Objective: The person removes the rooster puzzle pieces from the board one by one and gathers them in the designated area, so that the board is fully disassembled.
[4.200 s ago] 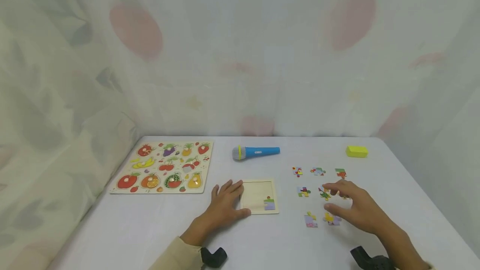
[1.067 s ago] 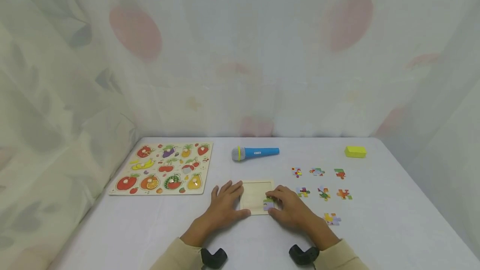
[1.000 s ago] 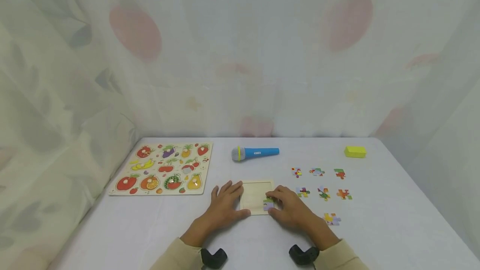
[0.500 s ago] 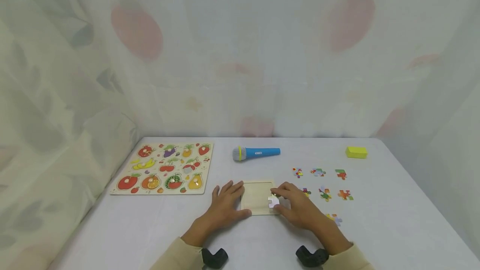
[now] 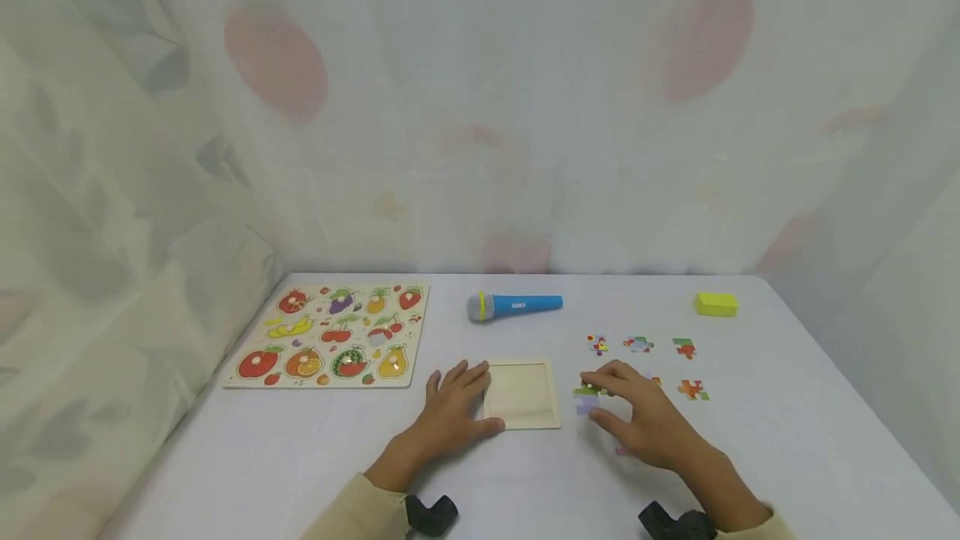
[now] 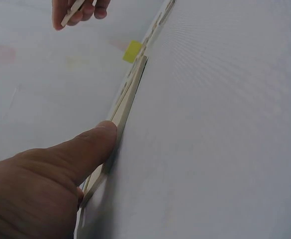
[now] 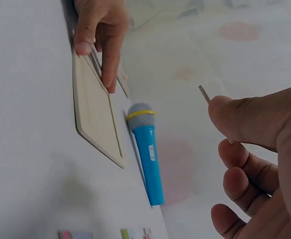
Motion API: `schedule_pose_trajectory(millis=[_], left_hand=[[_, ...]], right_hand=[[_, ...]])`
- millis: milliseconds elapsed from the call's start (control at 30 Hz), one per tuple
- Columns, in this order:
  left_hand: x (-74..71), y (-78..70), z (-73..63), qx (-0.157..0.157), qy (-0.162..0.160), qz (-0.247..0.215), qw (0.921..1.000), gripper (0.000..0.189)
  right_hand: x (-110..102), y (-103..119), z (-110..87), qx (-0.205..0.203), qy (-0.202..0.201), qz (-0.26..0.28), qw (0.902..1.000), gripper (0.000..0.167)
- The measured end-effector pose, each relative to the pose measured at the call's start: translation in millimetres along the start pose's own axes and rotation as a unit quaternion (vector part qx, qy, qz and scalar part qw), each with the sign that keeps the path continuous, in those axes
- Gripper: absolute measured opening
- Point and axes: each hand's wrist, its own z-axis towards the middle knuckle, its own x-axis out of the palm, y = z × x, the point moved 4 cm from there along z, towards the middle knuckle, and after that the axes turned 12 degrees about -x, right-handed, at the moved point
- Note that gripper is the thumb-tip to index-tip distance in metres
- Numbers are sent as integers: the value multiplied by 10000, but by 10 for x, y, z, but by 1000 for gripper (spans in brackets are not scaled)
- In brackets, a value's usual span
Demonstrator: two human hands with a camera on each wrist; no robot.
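My left hand (image 5: 459, 408) rests on the left side of a small square wooden puzzle tray (image 5: 522, 394), fingers spread, thumb touching its near edge. In the left wrist view the thumb (image 6: 85, 149) lies against the tray's rim. Right of the tray, my right hand (image 5: 647, 415) pinches a green and lilac jigsaw piece (image 5: 587, 404) between thumb and forefinger. The right wrist view shows this piece (image 7: 203, 93) edge-on, above the table; the fingers cover part of it. The tray's inside shows bare wood. Some loose jigsaw pieces are partly hidden under the right hand.
Several loose jigsaw pieces (image 5: 638, 344) lie at the right, including an orange one (image 5: 693, 390). A blue toy microphone (image 5: 525, 304) lies behind the tray. A fruit puzzle board (image 5: 330, 338) lies at the left, and a yellow block (image 5: 716, 304) sits at the back right.
My right hand came from the loose pieces to the tray, took the jigsaw piece out of its near right corner and moved right with it. My left hand stayed on the tray.
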Motion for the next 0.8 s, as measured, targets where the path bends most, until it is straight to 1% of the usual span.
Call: schedule_pose_trajectory(millis=[167,400,600,733,800], left_hand=[[6,1,-2,-28,15,25,10000,80],[9,-10,-5,32,-1,-12,10000,79],[-6,-19,-7,14,23,10,10000,79],[-10,-17,-3,20,10,-21,10000,78],[-11,-17,-2,29,3,-37,10000,78]], right_hand=[[-143,6,-89,-143,-116,-136,9997,52],[-362,-40,-251,-136,-187,-142,9996,52],[-529,-62,-372,-328,-353,-162,9987,55],[-610,-88,-448,-226,-372,-313,9986,56],[-647,-107,-489,-111,-344,-383,9986,56]])
